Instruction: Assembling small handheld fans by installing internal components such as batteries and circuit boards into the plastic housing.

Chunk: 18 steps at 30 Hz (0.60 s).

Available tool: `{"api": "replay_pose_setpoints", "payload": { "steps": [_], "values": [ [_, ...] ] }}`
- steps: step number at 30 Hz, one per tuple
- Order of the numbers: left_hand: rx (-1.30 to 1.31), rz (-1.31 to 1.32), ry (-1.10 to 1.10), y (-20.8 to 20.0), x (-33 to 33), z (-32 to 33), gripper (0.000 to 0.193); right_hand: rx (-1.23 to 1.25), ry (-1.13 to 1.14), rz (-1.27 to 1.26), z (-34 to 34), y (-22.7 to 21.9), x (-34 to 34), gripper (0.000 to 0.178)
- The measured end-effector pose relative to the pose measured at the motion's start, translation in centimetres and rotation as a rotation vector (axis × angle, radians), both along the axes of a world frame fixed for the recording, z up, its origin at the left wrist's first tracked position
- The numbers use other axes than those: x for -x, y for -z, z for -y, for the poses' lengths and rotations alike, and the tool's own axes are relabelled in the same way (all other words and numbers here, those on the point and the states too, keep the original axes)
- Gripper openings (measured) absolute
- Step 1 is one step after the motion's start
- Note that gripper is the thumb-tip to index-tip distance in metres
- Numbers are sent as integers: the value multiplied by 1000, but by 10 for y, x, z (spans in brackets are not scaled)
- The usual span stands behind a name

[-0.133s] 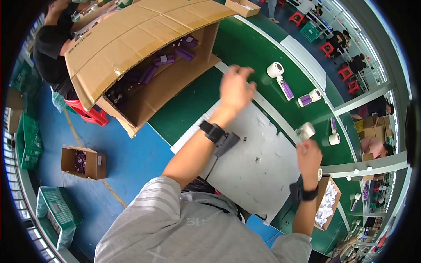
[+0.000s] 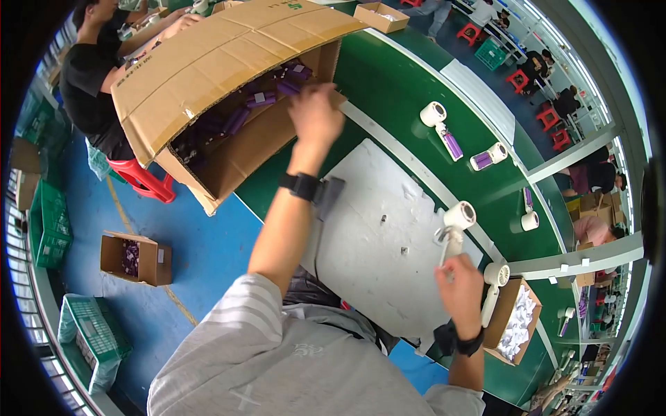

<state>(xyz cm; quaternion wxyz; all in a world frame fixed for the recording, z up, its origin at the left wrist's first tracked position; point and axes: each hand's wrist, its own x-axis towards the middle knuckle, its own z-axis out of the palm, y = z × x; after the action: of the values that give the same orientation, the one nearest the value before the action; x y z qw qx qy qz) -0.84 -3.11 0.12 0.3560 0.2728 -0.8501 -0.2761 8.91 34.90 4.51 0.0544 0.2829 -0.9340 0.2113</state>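
My left hand [image 2: 317, 118], slightly blurred, reaches to the opening of a large cardboard box [image 2: 229, 59]; its fingers look apart with nothing visible in them. Inside that box lie several purple cylindrical battery packs [image 2: 237, 120], some near my fingers. My right hand [image 2: 459, 290] grips the handle of a white handheld fan [image 2: 460, 216], round head up, over the right edge of the grey-white work mat [image 2: 374, 229]. Beside my right hand, another white fan [image 2: 494, 276] lies close to a small carton.
Fans with purple cylinders [image 2: 451, 142] lie along the green bench [image 2: 388, 76]. A small carton [image 2: 533, 336] of white pieces stands at right. On the blue floor are a carton [image 2: 158, 263] and green crates [image 2: 97, 326]. A co-worker in black [image 2: 87, 83] sits at far left.
My left hand has moved left, from over the mat's far end to the box opening. My right hand has come nearer and left, bringing the white fan over the mat.
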Motion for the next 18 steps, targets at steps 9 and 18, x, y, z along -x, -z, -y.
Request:
{"api": "replay_pose_setpoints", "payload": {
  "steps": [9,18],
  "values": [
    [352,539,68,39,22,87,42,542,-68,292,-34,39,14,17],
    [378,350,119,-3,-13,72,36,914,107,474,-54,71,17,21]
  ]
}}
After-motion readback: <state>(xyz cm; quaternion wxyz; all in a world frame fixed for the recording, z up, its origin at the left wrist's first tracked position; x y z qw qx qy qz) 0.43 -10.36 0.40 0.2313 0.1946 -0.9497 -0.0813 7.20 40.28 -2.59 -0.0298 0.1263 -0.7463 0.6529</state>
